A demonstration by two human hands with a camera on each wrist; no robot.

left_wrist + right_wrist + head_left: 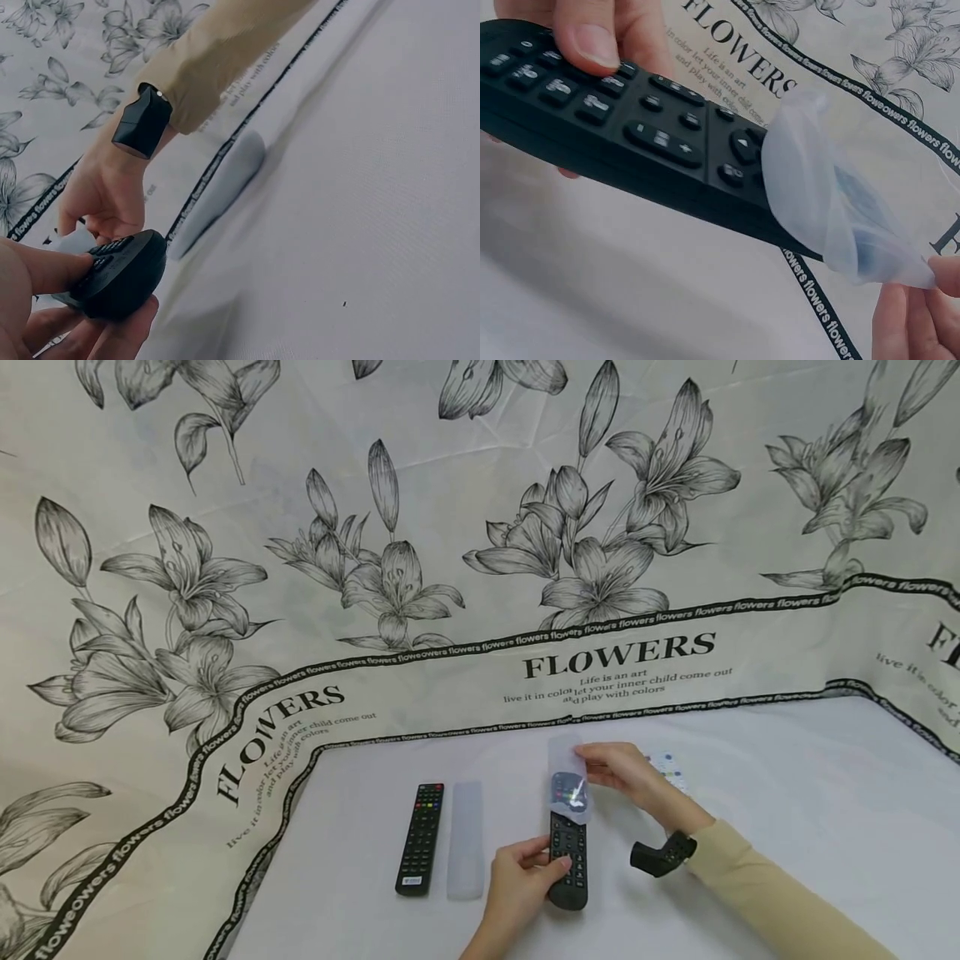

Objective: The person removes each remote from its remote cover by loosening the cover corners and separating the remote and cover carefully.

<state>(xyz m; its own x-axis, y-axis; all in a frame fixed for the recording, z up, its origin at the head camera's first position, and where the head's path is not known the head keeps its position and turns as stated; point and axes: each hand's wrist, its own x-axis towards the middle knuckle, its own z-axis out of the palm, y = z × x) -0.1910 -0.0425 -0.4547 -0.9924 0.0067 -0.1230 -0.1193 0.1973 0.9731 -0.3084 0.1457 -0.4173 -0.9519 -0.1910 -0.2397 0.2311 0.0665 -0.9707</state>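
My left hand (517, 881) grips a black remote control (570, 877) near its lower end, thumb on the buttons and fingers underneath. A thin translucent sleeve (567, 756) covers the upper part of this remote, its open edge lying across the keypad. With its fingertips my right hand (622, 770) pinches the side of the sleeve in the head view. The right wrist view shows the sleeve (802, 180) wrinkled and bunched over the remote's end, with the right hand (907, 315) at its tip. The lower buttons (660, 142) are bare.
Left of my hands, another black remote (420, 839) lies on the white table beside a flat translucent sleeve (466, 841). A colour-dotted thing (666, 768) sits partly behind my right wrist. Flower-printed cloth (420, 685) stands along the table's back and left.
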